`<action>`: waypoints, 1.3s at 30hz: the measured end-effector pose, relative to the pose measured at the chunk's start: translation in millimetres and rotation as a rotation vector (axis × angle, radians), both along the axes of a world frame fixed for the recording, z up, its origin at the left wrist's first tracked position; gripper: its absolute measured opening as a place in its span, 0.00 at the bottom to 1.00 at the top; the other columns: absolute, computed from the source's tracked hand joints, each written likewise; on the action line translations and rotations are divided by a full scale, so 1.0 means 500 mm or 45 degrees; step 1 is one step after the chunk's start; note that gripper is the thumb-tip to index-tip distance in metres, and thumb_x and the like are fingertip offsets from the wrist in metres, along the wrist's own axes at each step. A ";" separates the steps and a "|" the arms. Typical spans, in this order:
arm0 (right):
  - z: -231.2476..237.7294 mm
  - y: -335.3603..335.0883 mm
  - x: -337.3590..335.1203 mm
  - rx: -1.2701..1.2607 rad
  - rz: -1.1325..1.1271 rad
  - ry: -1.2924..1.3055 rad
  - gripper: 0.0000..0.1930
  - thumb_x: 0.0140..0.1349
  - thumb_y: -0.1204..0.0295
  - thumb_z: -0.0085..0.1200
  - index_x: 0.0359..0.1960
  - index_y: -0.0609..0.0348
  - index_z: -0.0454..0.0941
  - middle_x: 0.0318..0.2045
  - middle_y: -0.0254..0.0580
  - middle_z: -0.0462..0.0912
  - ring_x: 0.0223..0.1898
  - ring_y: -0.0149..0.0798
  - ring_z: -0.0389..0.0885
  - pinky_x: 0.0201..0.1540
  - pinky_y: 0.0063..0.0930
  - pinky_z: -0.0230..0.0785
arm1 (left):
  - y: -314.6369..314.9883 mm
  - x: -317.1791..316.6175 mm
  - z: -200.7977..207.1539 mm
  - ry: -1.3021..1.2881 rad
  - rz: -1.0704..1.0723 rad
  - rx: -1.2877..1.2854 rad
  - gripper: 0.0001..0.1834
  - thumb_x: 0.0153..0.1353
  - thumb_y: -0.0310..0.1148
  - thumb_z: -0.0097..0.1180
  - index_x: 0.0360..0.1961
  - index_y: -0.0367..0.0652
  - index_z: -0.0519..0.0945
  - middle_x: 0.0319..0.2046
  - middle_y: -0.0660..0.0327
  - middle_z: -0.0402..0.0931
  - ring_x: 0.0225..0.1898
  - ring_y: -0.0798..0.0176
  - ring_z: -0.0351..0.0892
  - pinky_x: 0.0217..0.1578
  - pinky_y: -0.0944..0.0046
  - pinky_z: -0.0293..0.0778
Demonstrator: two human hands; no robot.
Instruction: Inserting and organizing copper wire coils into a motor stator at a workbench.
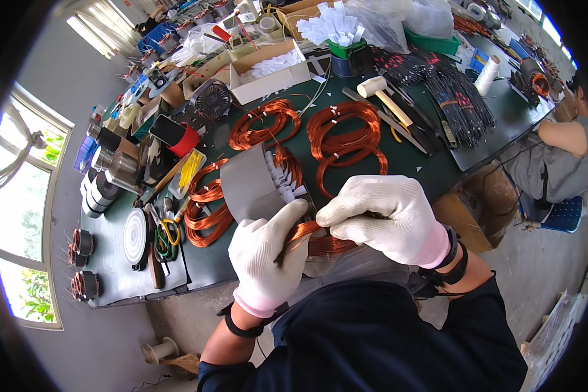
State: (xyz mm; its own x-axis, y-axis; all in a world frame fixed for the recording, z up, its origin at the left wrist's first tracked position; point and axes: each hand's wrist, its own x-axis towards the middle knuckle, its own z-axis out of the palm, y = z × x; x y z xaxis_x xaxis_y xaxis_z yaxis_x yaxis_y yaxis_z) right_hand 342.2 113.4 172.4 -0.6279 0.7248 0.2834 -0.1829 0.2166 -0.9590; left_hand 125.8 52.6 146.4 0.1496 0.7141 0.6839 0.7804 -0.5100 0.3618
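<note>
Both my hands wear white knit gloves with pink cuffs. Between them runs a bundle of copper wire [303,230], close to the near edge of the table. My left hand [268,251] is closed round the left part of the bundle, thumb on top. The fingers of my right hand [382,215] pinch its right end. Just beyond my left hand lies a grey cylindrical motor stator [242,186] on its side, with white insulation strips [283,178] sticking out of its open end. More copper wire hangs below my right hand, partly hidden by it.
Coils of copper wire [345,127] lie beyond the stator and to its left. A mallet [389,101], black sleeving bundles [460,108] and a white box [271,72] sit farther back. Scissors [170,230] and a round white disc [135,236] are at left. Another person [555,160] sits at right.
</note>
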 end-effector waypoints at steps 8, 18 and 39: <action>-0.028 0.009 -0.019 0.694 -0.538 0.050 0.13 0.51 0.89 0.67 0.39 0.67 0.87 0.33 0.45 0.86 0.32 0.36 0.85 0.35 0.23 0.76 | -0.003 0.014 0.016 0.227 0.035 -0.147 0.12 0.58 0.29 0.68 0.43 0.39 0.83 0.23 0.60 0.80 0.22 0.56 0.78 0.28 0.58 0.71; -0.073 -0.048 -0.051 1.054 -0.516 -0.156 0.20 0.57 0.70 0.67 0.51 0.61 0.81 0.43 0.47 0.84 0.43 0.50 0.85 0.46 0.43 0.79 | -0.006 0.017 -0.015 -0.232 0.035 -0.232 0.11 0.62 0.20 0.60 0.46 0.33 0.81 0.30 0.51 0.84 0.30 0.49 0.86 0.34 0.58 0.79; -0.167 -0.049 -0.023 1.119 -0.085 -0.968 0.07 0.63 0.66 0.59 0.36 0.54 0.76 0.27 0.37 0.79 0.30 0.41 0.84 0.32 0.37 0.76 | -0.042 -0.005 -0.025 0.062 0.255 -0.333 0.14 0.60 0.21 0.59 0.48 0.37 0.80 0.28 0.53 0.81 0.26 0.48 0.80 0.32 0.53 0.75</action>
State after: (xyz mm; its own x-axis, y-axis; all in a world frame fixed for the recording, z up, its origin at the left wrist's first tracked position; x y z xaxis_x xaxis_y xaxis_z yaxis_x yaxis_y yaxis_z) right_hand 330.9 89.1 88.7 -0.8202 0.5037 0.2711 0.4119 0.8489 -0.3312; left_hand 123.4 31.8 133.7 0.0165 0.8830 0.4692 0.8755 -0.2394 0.4198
